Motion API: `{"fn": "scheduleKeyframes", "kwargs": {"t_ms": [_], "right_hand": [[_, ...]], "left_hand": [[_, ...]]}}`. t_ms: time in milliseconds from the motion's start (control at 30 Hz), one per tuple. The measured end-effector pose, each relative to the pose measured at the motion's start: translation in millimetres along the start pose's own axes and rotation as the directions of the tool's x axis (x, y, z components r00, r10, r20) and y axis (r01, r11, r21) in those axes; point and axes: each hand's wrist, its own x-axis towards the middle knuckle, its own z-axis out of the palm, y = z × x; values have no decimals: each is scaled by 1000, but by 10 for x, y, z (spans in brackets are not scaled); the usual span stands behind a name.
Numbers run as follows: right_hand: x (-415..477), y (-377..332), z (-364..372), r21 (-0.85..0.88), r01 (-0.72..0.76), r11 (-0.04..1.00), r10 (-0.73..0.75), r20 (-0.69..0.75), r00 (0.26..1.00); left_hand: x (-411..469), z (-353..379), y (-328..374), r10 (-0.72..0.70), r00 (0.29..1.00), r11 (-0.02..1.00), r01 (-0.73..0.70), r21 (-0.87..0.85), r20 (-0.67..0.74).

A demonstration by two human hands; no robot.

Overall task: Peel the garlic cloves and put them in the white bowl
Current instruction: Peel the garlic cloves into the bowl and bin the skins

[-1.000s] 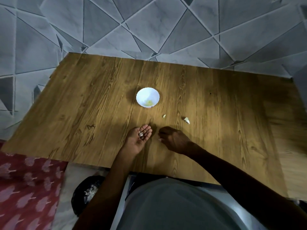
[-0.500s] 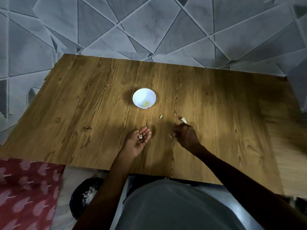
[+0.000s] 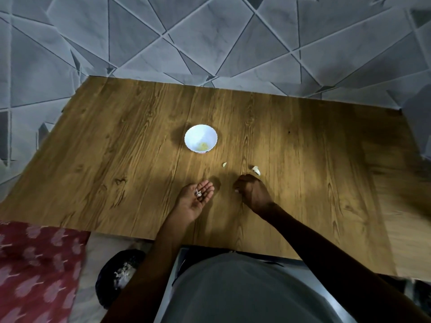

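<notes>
A white bowl (image 3: 201, 138) stands mid-table with a few pale yellow peeled pieces inside. Nearer me, an unpeeled garlic clove (image 3: 256, 170) lies on the wood, and a smaller pale piece (image 3: 224, 164) lies to its left. My left hand (image 3: 194, 201) rests palm up on the table with white peel scraps (image 3: 198, 192) lying on its straight fingers. My right hand (image 3: 251, 193) is knuckles up just below the clove, fingers curled, and their tips pinch a small white peel scrap (image 3: 236, 191) at the table surface.
The wooden table (image 3: 116, 159) stands on a grey patterned tile floor. Below its near edge, left of my body, a dark bag (image 3: 121, 273) holds white peel. A red patterned cloth (image 3: 35, 264) lies at the lower left.
My right hand went right toward the clove, then came back a little left onto a peel scrap that lay on the table. My left hand stayed put, palm up.
</notes>
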Motion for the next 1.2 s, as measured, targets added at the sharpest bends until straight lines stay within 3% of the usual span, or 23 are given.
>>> {"fn": "scheduleKeyframes", "kwargs": {"t_ms": [200,300,433,533,633,733,800,900,967,1067,1200], "right_hand": [[-6,-20,35,-159,29,987,-27,16,1000],[-9,-83,61,-202,-24,979,37,62,997],[31,-337,-66,223,-235,946,258,-79,963],[69,-639,-192,386,-195,901,236,-59,970],[72,-851,-178,185,-199,962,177,128,976],[57,-918,-168,-55,-188,981,193,132,972],[51,-909,-230,-20,-238,971,239,101,966],[46,-787,-329,237,-292,926,275,103,956],[63,-604,-344,297,-309,904,321,8,947],[83,-275,-313,218,-435,874,460,-82,884],[79,6,-226,90,-458,884,463,-48,885]], "left_hand": [[5,30,-38,7,1000,1000,-6,-8,2],[32,45,-56,13,1000,1000,-13,15,1],[61,64,-145,10,999,998,-7,67,-35],[29,121,-261,-22,999,997,24,68,-35],[-5,155,-365,-50,999,998,50,34,-10],[14,159,-399,-92,996,995,92,-48,5],[37,163,-403,-98,995,994,99,-38,5],[16,171,-373,-110,993,993,111,-45,37],[14,175,-341,-132,989,989,136,-64,60],[18,162,-271,-94,995,989,97,-115,29],[7,76,-174,-84,996,989,87,-123,29]]}}
